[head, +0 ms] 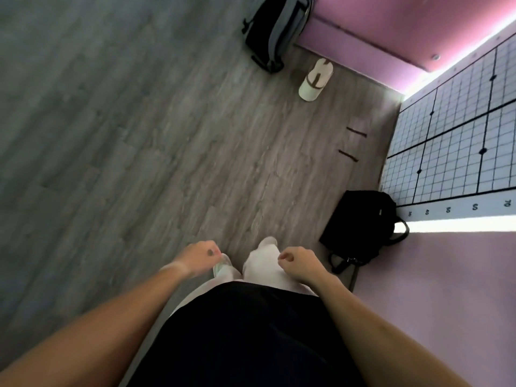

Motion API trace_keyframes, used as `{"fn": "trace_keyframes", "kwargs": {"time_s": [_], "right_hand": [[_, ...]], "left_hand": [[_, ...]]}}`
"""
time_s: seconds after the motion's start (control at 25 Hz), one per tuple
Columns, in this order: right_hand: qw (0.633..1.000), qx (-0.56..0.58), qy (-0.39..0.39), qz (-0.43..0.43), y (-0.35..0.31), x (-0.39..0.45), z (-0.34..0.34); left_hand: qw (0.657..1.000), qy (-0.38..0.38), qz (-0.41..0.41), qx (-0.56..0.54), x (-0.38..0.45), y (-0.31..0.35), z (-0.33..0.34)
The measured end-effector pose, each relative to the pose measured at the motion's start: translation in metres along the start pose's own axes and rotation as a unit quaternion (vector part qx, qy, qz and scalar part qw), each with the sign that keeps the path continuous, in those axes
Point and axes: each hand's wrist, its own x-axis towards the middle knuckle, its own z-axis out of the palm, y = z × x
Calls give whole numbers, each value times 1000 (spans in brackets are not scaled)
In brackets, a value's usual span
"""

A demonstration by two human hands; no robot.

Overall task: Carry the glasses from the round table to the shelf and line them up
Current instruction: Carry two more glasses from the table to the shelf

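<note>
A: Looking straight down here. Left hand (199, 256) and right hand (296, 259) both hang low in front of the body, fingers loosely curled, and neither one holds anything.

B: And the glasses?

A: Nowhere in view. No round table, no shelf either. All we get is grey wood floor (139, 135), a black bag (363, 227) on the ground to the right, a grey and black backpack (279, 29) up top, and a pale cap (315, 79) lying just below it.

B: What's that white panel on the right?

A: A gridded board (460, 135) with black lines and printed numbers along its edge, sitting beside a pink wall (418, 23). Not part of the job, I'd say.

B: So where are we in the task?

A: My read: between stations, on foot, with empty hands. Whether heading to the table or away from the shelf, I can't tell.

B: Handling advice for when the glasses turn up?

A: I'd expect them to be light, rigid, smooth and breakable. If they're drinking glasses, wrap the fingers around the lower body, not the rim; one per hand looks sensible with both hands free. Set each down gently, base flat, and nudge from low on the wall to straighten the row.

B: Biggest risk?

A: Probably clinking two together, or a slip on a slick wall.
</note>
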Motion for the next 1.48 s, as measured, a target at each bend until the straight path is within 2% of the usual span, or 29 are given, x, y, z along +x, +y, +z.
{"fn": "trace_keyframes", "kwargs": {"time_s": [0.24,0.4,0.52,0.64,0.76,0.88,1.04,1.28,1.48], "right_hand": [[1000,-11,-25,-14,-63,58,-43],[999,28,-11,-33,-121,120,-100],[998,6,-32,-53,-168,163,-159],[993,-69,-57,-82,-212,195,-221],[992,-86,-15,-96,-257,232,-285],[991,-89,2,-101,-294,262,-325],[991,-97,-29,-82,-328,299,-345],[975,-173,-134,-39,-400,363,-371],[989,-126,-18,-77,-521,409,-467]], "left_hand": [[999,-13,-36,-29,32,-3,-47],[997,8,-61,-47,71,13,-117],[994,30,-72,-79,103,37,-186],[984,84,-64,-143,128,68,-260],[964,159,-33,-210,155,94,-333],[963,151,-45,-217,179,110,-379],[969,111,-70,-211,218,114,-431],[966,109,-78,-223,291,112,-544],[984,99,-44,-140,340,126,-683]]}}
